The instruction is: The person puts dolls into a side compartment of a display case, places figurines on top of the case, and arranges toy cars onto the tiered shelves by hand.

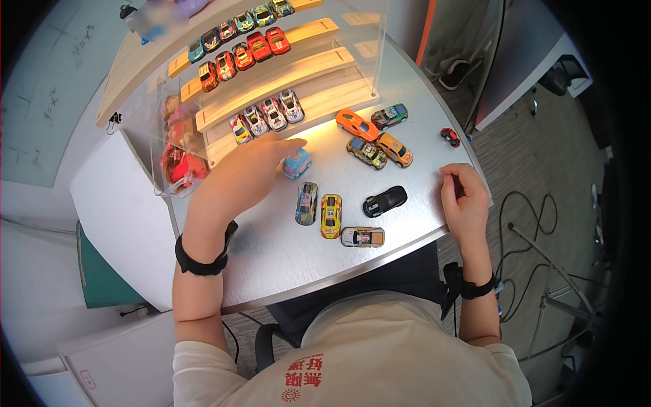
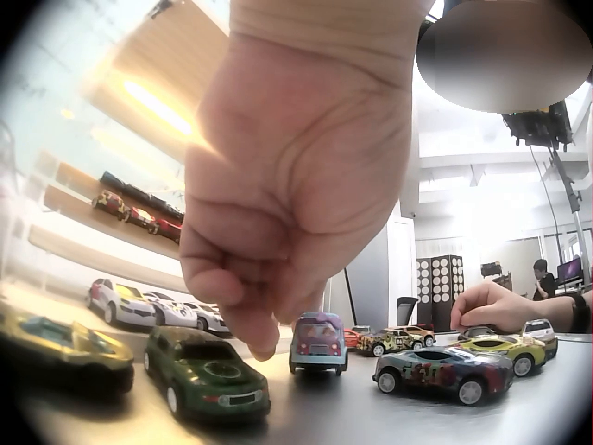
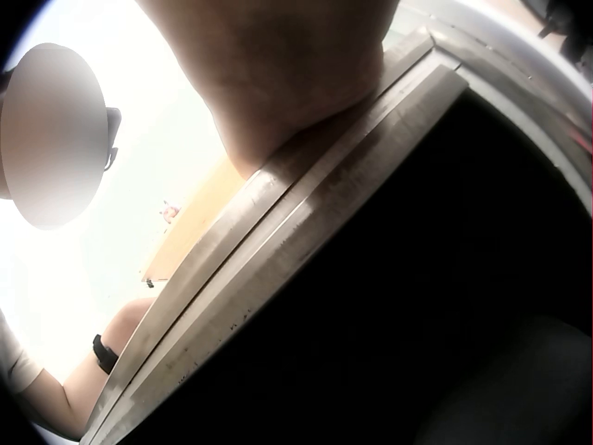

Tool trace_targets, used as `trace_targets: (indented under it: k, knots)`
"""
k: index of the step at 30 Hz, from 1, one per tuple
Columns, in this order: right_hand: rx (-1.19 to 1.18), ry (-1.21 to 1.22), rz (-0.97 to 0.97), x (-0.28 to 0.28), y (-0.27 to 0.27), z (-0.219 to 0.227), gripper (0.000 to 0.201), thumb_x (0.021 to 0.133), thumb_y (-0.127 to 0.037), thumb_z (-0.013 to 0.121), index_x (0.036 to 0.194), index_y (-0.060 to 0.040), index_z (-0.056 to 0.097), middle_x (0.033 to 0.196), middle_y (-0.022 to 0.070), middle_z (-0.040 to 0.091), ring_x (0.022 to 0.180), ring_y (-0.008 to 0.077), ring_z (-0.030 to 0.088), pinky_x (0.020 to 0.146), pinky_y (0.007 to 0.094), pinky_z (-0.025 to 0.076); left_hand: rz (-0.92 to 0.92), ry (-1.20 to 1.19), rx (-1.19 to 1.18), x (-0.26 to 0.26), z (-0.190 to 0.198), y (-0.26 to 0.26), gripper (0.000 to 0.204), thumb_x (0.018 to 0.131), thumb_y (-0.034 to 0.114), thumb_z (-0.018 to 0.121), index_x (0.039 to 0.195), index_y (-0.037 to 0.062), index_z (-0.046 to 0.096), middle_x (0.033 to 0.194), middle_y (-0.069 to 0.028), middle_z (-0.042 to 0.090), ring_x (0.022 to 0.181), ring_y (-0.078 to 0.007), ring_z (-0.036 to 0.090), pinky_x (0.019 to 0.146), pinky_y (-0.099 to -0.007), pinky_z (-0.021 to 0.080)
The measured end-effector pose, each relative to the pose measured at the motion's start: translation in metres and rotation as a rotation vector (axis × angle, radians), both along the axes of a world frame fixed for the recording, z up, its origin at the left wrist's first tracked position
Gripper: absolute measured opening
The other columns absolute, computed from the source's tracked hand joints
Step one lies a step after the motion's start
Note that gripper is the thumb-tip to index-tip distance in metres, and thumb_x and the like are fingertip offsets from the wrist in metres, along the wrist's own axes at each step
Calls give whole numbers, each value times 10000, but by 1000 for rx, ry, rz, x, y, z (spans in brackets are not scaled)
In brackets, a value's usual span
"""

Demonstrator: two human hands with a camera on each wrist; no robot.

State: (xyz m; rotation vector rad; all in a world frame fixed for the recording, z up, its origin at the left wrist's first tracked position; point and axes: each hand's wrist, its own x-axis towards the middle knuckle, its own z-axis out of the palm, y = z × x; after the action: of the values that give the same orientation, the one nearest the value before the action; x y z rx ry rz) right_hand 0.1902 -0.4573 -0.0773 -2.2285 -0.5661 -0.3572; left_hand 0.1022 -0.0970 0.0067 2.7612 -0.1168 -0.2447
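Observation:
My left hand (image 1: 247,169) reaches over the table beside a small light-blue toy van (image 1: 297,163). In the left wrist view, the fingers hang down loosely bent, fingertips close to the van (image 2: 318,343), with nothing visible in their grasp. A green toy car (image 2: 206,373) and a yellow one (image 2: 69,348) stand near that hand; the arm hides them from the head view. Just right of the van lie a multicoloured car (image 1: 306,203) and a yellow car (image 1: 331,216). My right hand (image 1: 466,201) rests loosely curled at the table's right edge, holding nothing.
A tiered wooden rack (image 1: 278,74) with clear side panels carries rows of toy cars. Orange cars (image 1: 357,125) and others cluster at its right end. A black car (image 1: 385,201), a white-and-tan car (image 1: 363,237) and a tiny red car (image 1: 450,137) lie on the metal table.

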Motion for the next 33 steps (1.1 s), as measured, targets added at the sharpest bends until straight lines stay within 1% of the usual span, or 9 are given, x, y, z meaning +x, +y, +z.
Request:
trace_targets:
  k: [1, 2, 8, 14, 20, 22, 29, 31, 33]
  knots:
    - [0, -2, 2, 0, 0, 0, 92, 926, -13, 651, 995, -27, 709, 860, 97, 663, 723, 208, 646, 658, 306, 501, 23, 23, -4, 0, 2, -1, 581, 889, -141, 630, 1437, 50, 618, 1318, -203, 673, 1202, -386, 651, 1013, -423, 540]
    - [0, -3, 2, 0, 0, 0, 92, 926, -13, 651, 995, -27, 709, 860, 97, 663, 723, 208, 646, 658, 306, 501, 23, 23, -4, 0, 0, -1, 581, 889, -141, 630, 1437, 50, 618, 1318, -203, 673, 1202, -386, 651, 1013, -423, 540]
    - [7, -2, 1, 0, 0, 0, 93, 921, -5, 655, 993, -28, 708, 860, 99, 662, 725, 213, 645, 660, 309, 502, 40, 55, 38, -3, 5, -4, 528, 918, -67, 651, 1434, 34, 605, 1425, -199, 637, 1278, -379, 627, 1048, -424, 534]
    - [12, -7, 9, 0, 0, 1, 89, 921, -11, 654, 991, -28, 707, 864, 101, 663, 728, 222, 648, 662, 314, 505, 40, 43, 32, -4, 5, -9, 496, 926, -10, 695, 1408, 45, 591, 1380, -172, 649, 1269, -372, 625, 1038, -426, 534]
    - [13, -11, -5, -1, 0, 2, 91, 918, -20, 651, 986, -31, 710, 870, 103, 670, 725, 221, 653, 661, 322, 508, 35, 18, 67, 1, 2, -10, 431, 911, 120, 772, 1302, 34, 613, 1248, -164, 662, 1154, -368, 658, 977, -424, 541]
    - [21, 23, -13, -1, 0, 1, 90, 919, -24, 649, 983, -33, 712, 870, 105, 676, 710, 221, 651, 657, 320, 508, 23, -98, 35, 1, -5, -7, 448, 901, 176, 798, 1284, 31, 616, 1213, -165, 663, 1123, -367, 665, 955, -420, 542]
    - [27, 22, -9, -1, 0, 4, 91, 918, -29, 649, 982, -35, 713, 868, 111, 681, 693, 232, 652, 649, 327, 508, 30, -138, 38, 4, -6, -12, 430, 915, 186, 788, 1280, 32, 621, 1198, -170, 666, 1099, -367, 676, 949, -430, 547]
    - [23, 0, -2, -1, 0, 4, 89, 918, -30, 649, 980, -34, 712, 869, 113, 679, 694, 239, 653, 646, 334, 507, 0, -203, 58, 5, -12, -12, 407, 902, 186, 791, 1225, 13, 613, 1114, -184, 650, 1034, -397, 690, 884, -468, 564]
    - [22, -8, 2, -2, 0, 5, 88, 918, -28, 648, 979, -34, 711, 870, 114, 679, 695, 241, 654, 646, 336, 508, 30, -147, 71, 5, -12, -14, 426, 908, 190, 789, 1257, 19, 614, 1156, -180, 660, 1073, -388, 684, 917, -453, 555]
